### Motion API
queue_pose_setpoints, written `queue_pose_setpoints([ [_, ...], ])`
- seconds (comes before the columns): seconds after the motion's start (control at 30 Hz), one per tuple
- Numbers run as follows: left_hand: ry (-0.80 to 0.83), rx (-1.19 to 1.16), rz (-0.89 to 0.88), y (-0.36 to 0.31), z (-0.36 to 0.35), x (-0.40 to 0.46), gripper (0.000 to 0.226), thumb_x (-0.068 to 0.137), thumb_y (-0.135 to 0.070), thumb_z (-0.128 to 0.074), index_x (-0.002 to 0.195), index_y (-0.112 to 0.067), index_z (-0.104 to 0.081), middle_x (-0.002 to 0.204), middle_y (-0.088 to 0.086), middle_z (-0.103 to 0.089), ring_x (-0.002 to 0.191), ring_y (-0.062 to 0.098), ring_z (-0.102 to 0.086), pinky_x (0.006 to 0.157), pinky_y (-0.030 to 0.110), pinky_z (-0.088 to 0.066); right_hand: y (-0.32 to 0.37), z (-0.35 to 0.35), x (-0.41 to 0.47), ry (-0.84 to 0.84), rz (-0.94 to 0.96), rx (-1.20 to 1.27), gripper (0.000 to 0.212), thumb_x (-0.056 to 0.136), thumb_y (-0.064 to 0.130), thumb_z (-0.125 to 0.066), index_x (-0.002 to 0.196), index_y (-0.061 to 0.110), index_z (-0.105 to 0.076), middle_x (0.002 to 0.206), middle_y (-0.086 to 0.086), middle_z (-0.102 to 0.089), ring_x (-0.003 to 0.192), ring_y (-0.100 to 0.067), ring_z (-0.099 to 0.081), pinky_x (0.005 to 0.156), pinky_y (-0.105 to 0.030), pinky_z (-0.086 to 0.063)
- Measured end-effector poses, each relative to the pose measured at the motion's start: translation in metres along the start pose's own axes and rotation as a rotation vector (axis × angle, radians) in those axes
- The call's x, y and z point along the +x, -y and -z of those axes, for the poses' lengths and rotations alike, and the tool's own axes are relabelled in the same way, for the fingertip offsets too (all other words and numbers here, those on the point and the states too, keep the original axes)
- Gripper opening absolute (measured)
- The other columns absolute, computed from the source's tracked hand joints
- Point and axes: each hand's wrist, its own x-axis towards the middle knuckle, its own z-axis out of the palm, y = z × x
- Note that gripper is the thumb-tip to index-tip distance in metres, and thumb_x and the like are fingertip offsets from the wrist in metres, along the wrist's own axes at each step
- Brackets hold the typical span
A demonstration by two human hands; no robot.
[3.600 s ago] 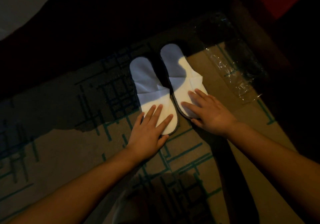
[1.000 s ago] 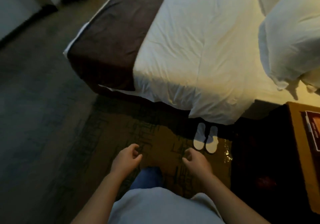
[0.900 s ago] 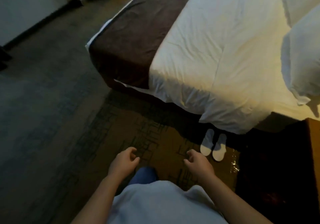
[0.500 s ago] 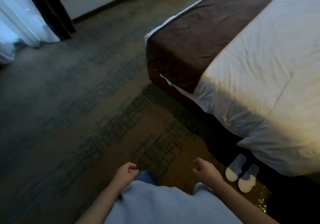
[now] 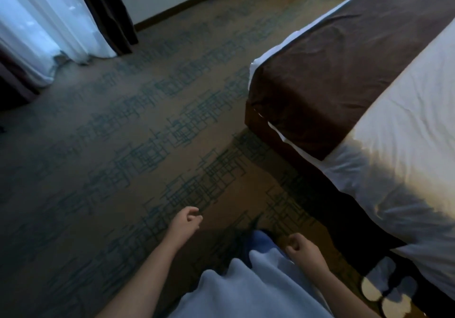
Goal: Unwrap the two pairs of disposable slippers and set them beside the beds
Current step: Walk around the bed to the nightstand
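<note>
**A:** Where are the slippers?

**B:** A pair of white slippers (image 5: 384,290) lies on the carpet (image 5: 123,145) at the bottom right corner of the view, side by side and touching, just beside the bed (image 5: 369,96). Their far ends sit in the shadow under the overhanging white duvet (image 5: 406,145); their near ends catch warm light.

**A:** And the hands?

**B:** Both are empty and well apart from the slippers. The left hand (image 5: 184,223) hangs over the carpet with its fingers curled loosely inward, narrow, holding nothing. The right hand (image 5: 301,246) is closer to the body, its fingers folded into a loose fist, also holding nothing. Both forearms are bare, and a light blue shirt (image 5: 246,293) fills the bottom centre.

**A:** What else is in the room?

**B:** A dark brown runner (image 5: 332,59) covers the foot of the bed. The carpet is beige with a teal crosshatch pattern. At the top left, white sheer curtains (image 5: 44,22) hang beside a dark drape (image 5: 108,10), both reaching the floor.
</note>
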Motion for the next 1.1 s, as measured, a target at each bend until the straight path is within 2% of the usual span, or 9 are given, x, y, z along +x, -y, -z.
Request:
queue_pose_setpoints([
  [0.1,-0.01,-0.002,-0.013,-0.022,0.012,0.039,0.029,0.087,-0.021,-0.056,0.116,-0.016,-0.054,0.089,0.0,-0.064,0.081,0.016,-0.065,0.065,0.025,-0.046,0.03,0.011,0.039,0.041,0.008,0.02,0.032,0.084,0.028,-0.058,0.116,0.021,-0.054,0.085,0.008,-0.06,0.069,-0.006,-0.058,0.058,-0.022,-0.048],
  [0.27,-0.038,-0.025,0.037,-0.054,0.037,0.108,0.028,0.089,-0.021,-0.055,0.117,-0.018,-0.053,0.091,-0.004,-0.059,0.085,0.016,-0.064,0.063,0.023,-0.045,0.102,0.049,0.133,0.115,0.051,-0.055,0.035,0.086,0.025,-0.055,0.121,0.017,-0.052,0.107,-0.004,-0.062,0.076,-0.012,-0.053,0.066,-0.023,-0.042],
  [0.47,-0.175,-0.143,0.092,-0.092,0.092,0.185,0.026,0.088,-0.006,-0.055,0.113,-0.002,-0.055,0.076,0.004,-0.061,0.073,0.022,-0.06,0.073,0.033,-0.049,0.242,0.11,0.241,0.147,0.124,-0.034,0.039,0.089,0.027,-0.054,0.127,0.021,-0.046,0.08,0.007,-0.057,0.065,-0.009,-0.061,0.048,-0.019,-0.044],
  [0.57,-0.23,-0.195,0.163,-0.1,0.108,0.219,0.024,0.087,-0.002,-0.055,0.11,0.002,-0.055,0.073,0.007,-0.06,0.069,0.025,-0.058,0.076,0.038,-0.048,0.315,0.136,0.29,0.146,0.199,-0.018,0.038,0.089,0.029,-0.053,0.126,0.022,-0.048,0.082,0.009,-0.058,0.064,-0.007,-0.059,0.044,-0.017,-0.039],
  [0.63,-0.234,-0.216,0.216,-0.102,0.115,0.242,0.023,0.087,0.0,-0.054,0.11,0.004,-0.055,0.073,0.01,-0.06,0.07,0.025,-0.057,0.079,0.042,-0.049,0.359,0.149,0.318,0.179,0.219,-0.017,0.037,0.089,0.031,-0.053,0.125,0.023,-0.049,0.087,0.008,-0.058,0.071,-0.009,-0.06,0.051,-0.022,-0.046],
  [0.7,-0.218,-0.26,0.263,-0.111,0.123,0.272,0.024,0.087,0.004,-0.052,0.11,0.009,-0.054,0.075,0.012,-0.058,0.067,0.024,-0.056,0.079,0.043,-0.048,0.396,0.155,0.349,0.192,0.216,0.014,0.036,0.088,0.03,-0.054,0.122,0.024,-0.05,0.087,0.007,-0.06,0.076,-0.013,-0.063,0.065,-0.031,-0.056],
  [0.77,-0.202,-0.321,0.289,-0.124,0.136,0.311,0.025,0.086,0.009,-0.05,0.111,0.014,-0.052,0.076,0.014,-0.057,0.066,0.023,-0.055,0.074,0.039,-0.047,0.427,0.155,0.378,0.206,0.208,0.031,0.035,0.088,0.029,-0.054,0.122,0.022,-0.051,0.087,0.004,-0.06,0.079,-0.015,-0.063,0.077,-0.035,-0.057],
  [0.93,-0.128,-0.231,0.232,-0.187,0.211,0.419,0.025,0.085,0.006,-0.054,0.109,0.009,-0.055,0.078,0.013,-0.059,0.068,0.022,-0.053,0.07,0.03,-0.042,0.487,0.144,0.416,0.213,0.139,0.07,0.037,0.09,0.024,-0.053,0.126,0.021,-0.048,0.084,0.004,-0.061,0.067,-0.011,-0.06,0.052,-0.02,-0.044],
  [1.1,-0.045,-0.086,0.111,-0.296,0.284,0.528,0.024,0.087,0.001,-0.053,0.11,0.008,-0.056,0.087,0.016,-0.06,0.078,0.023,-0.056,0.082,0.038,-0.048,0.533,0.155,0.446,0.221,0.024,0.069,0.036,0.092,0.021,-0.048,0.128,0.017,-0.047,0.082,0.004,-0.059,0.066,-0.01,-0.055,0.054,-0.021,-0.042],
])
